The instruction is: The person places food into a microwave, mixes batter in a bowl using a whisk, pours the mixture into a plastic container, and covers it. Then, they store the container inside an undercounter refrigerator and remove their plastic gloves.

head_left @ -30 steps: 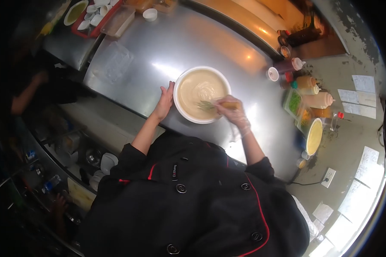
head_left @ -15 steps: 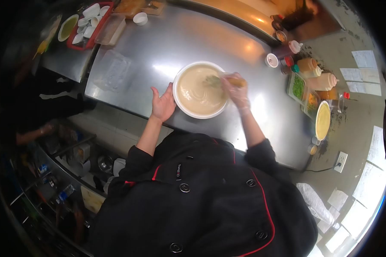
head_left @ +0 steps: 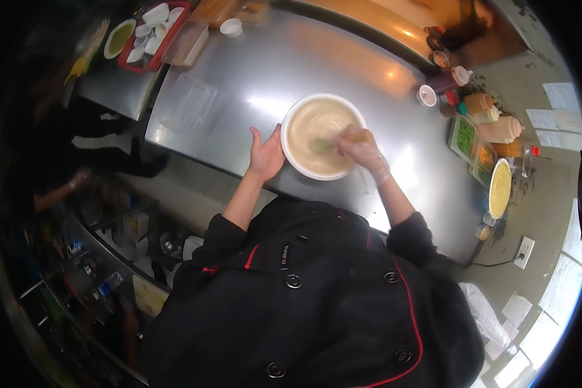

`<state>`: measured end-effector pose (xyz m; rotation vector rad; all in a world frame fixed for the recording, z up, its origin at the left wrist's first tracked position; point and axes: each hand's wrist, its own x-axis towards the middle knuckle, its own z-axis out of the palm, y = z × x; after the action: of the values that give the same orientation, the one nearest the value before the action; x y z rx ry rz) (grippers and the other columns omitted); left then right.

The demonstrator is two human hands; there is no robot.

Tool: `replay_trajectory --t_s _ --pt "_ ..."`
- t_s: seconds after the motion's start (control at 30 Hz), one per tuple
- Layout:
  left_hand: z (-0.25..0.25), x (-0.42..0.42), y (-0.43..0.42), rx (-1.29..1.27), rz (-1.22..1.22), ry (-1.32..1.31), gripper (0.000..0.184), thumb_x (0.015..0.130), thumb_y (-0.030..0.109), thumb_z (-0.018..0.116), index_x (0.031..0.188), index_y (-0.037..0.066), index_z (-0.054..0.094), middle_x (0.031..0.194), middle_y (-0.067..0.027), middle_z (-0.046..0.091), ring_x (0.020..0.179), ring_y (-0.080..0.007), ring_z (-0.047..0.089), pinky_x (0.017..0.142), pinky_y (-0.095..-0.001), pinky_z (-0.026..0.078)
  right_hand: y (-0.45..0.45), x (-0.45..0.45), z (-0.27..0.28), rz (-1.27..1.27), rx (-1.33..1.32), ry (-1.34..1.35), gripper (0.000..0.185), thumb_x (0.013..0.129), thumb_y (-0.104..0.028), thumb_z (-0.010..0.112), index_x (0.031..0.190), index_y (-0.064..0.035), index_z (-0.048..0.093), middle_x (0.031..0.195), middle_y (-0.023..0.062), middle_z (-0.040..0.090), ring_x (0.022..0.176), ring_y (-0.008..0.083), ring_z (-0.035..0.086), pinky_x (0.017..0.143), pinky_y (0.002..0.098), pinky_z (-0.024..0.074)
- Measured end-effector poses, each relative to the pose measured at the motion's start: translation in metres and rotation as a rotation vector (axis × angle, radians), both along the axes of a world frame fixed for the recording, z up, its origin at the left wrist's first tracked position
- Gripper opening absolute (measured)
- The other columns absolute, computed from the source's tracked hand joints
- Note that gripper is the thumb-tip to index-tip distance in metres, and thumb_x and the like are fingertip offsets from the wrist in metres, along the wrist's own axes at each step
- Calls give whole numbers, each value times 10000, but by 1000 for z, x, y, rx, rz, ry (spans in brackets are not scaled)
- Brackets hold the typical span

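A white round bowl [head_left: 320, 176] stands on the steel table, holding a smooth beige creamy mixture [head_left: 309, 124]. Against the bowl's left side lies my left hand [head_left: 266, 156], bare, palm flat and thumb spread away from the fingers. In a clear plastic glove, my right hand [head_left: 361, 152] is closed around the yellowish handle of what looks like a whisk [head_left: 324, 146]. Its greenish, motion-blurred head dips into the mixture near the bowl's middle, and swirl marks show on the surface.
Squeeze bottles [head_left: 502, 129], a tub of chopped greens [head_left: 463, 136] and a yellow-filled bowl [head_left: 500, 187] line the right edge. A red bin [head_left: 150, 61] of white cups sits far left. Another person [head_left: 52, 142] stands at left; shelves lie below.
The whisk head has moved down and toward the middle of the bowl, with my right hand following. My left hand stays against the bowl. The whole view has shifted slightly.
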<state>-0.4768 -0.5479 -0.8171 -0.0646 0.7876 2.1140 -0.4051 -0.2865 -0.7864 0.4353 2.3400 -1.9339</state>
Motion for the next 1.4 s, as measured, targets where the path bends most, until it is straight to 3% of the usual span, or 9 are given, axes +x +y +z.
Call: replay_trajectory --t_s 0.1,0.23,0.43,0.57,0.7,0.8,0.9,1.17,1.4 --pt "0 1 -1 -18 23 -29 1102 833 846 169 1526 -6 79 1557 -110 271 1433 -216 254 1175 -355 172 33 6 18 23 73 -185 155 793 -112 782 844 -21 668 761 36 641 660 135 629 657 282 511" --pt "-5 1 0 4 -4 14 1153 808 862 113 1511 -37 -52 1604 -131 135 1476 -229 135 1194 -350 75 20 -20 -9 -275 67 266 112 814 -110 763 813 -28 688 813 30 621 766 136 596 712 267 474" --pt "-8 -6 1 24 -32 31 1152 808 863 130 1514 -31 -45 1598 -127 163 1470 -228 159 1193 -353 90 3 7 38 252 242 52 168 791 -177 790 842 -37 712 828 62 644 808 164 624 762 300 494" --pt "-9 -3 0 20 -7 3 1129 819 854 133 1523 -15 -20 1587 -125 205 1461 -236 192 1190 -366 111 29 14 49 231 73 95 195 772 -209 801 860 -53 722 881 50 690 865 184 652 811 294 506" --pt "0 -2 4 68 24 -22 1043 848 826 175 1510 20 192 1531 -135 325 1423 -258 292 1180 -401 198 36 26 73 179 336 -48 215 774 -245 792 879 -67 731 863 87 688 796 222 662 755 331 517" --pt "-24 -1 9 63 64 -22 1006 861 806 196 1524 49 175 1554 -133 288 1434 -270 272 1183 -416 198 29 27 87 265 610 65 205 769 -265 788 852 -82 745 819 121 690 711 259 664 677 355 517" --pt "-50 -4 9 44 57 26 1031 870 797 187 1538 35 -2 1604 -119 162 1473 -237 156 1198 -383 107 21 22 83 220 613 59 238 753 -273 802 829 -54 748 787 131 691 691 276 667 667 352 521" --pt "5 9 2 -210 -73 84 1077 792 870 42 1537 104 -89 1627 -79 -54 1484 -233 -124 1154 -485 -131 24 22 57 156 324 -79 240 863 -193 736 853 36 665 745 129 706 613 142 638 572 274 525" --pt "-16 17 3 -221 -84 88 1071 790 872 39 1540 118 -85 1628 -59 -65 1483 -244 -125 1138 -522 -153 15 30 65 89 214 -134 289 904 -219 689 880 67 654 774 147 710 621 161 652 575 285 535"
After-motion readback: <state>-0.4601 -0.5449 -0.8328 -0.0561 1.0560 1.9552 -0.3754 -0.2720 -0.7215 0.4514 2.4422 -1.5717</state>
